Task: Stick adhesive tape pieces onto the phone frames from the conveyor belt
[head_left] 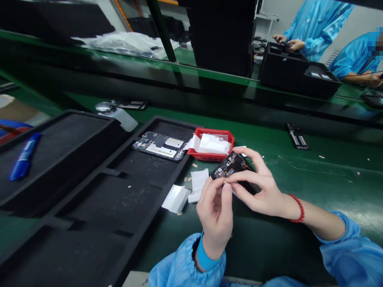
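Note:
An opened phone (239, 164), its inner parts showing, is tilted up between my two hands above the green bench. My right hand (260, 181) grips it, with the fingers along its upper edge and the thumb low on it. At the phone's near left corner my left hand (216, 211) is closed, thumb and fingertips meeting beside the right fingers. A tiny light-coloured piece (225, 181) shows at those fingertips; its kind is unclear. Just behind the phone sits a red bin (196, 156) holding white papers (211, 143). White slips (176, 198) lie left of my hands.
A black foam tray (140, 199) fills the left side, with another opened phone (161, 146) in it. A blue marker (25, 157) lies on a black box (68, 131). A phone part (298, 136) is at right. Two co-workers in blue sit or stand beyond the partition.

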{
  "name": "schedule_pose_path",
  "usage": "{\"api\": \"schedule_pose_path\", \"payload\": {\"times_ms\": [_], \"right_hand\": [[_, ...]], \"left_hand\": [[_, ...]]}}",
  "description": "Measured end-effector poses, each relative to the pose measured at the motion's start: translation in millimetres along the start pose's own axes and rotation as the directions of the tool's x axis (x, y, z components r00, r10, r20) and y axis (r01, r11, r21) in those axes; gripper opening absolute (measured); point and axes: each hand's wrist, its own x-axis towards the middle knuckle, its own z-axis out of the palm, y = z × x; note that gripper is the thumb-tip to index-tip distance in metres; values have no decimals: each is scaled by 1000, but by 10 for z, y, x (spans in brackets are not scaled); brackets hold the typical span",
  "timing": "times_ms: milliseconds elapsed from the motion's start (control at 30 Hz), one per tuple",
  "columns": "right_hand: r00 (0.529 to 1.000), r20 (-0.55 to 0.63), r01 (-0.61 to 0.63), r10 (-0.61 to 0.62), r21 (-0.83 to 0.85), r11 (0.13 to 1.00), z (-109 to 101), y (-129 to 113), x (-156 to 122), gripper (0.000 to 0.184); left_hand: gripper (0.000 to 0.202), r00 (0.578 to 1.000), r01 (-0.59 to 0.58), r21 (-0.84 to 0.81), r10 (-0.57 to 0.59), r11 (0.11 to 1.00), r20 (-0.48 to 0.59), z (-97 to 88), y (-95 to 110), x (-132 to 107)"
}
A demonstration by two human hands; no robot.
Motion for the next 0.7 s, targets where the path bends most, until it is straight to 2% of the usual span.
{"api": "schedule_pose_path", "payload": {"times_ms": [67,233,300,367,467,533,633,700], "right_hand": [[1000,-7,-6,6,4,1000,-12,13,12,11],[994,-4,-111,111,88,990,-56,46,72,2],[996,23,-89,87,87,992,-77,46,95,4],[999,31,-10,10,16,1000,-92,48,111,4],[989,85,131,-122,-111,985,-92,68,124,4],[976,143,179,-163,-105,978,-86,81,122,4],[964,214,156,-156,15,988,-116,64,113,6],[965,243,77,-102,113,991,-177,39,133,6]], "left_hand": [[14,998,-61,23,61,998,6,3,-25,5],[16,985,-156,42,153,987,80,-15,-37,18],[20,974,-209,67,202,976,97,-22,-34,26],[22,967,-240,80,231,967,112,-26,-35,33],[22,966,-239,78,228,968,124,-28,-45,35],[21,969,-227,77,216,971,122,-32,-49,33],[20,976,-199,78,190,977,109,-40,-41,37],[18,985,-156,87,148,984,90,-39,-25,44]]}}
